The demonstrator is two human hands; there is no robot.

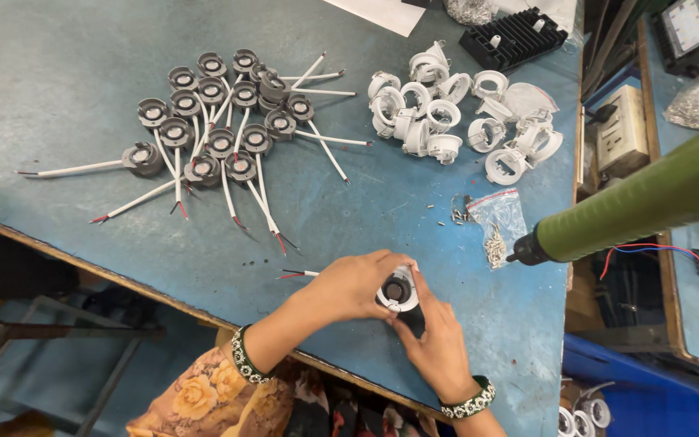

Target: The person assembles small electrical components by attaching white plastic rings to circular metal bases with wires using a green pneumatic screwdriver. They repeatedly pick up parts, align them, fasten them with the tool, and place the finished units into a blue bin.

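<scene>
Both hands meet at the near edge of the bench [82, 97], closed around one lamp unit [398, 291]: a dark holder seated in a white ring, open face up toward the camera. Left hand [349, 285] grips it from the left, fingers curled over its far side. Right hand [438, 348] comes from below right, fingers [419, 285] pinching the ring's right rim. The unit's white lead [297, 273] runs out to the left, flat on the bench, under the left hand. Both hands touch the unit; neither is nearer. A green driver [633, 210] hangs to the right, apart from them.
</scene>
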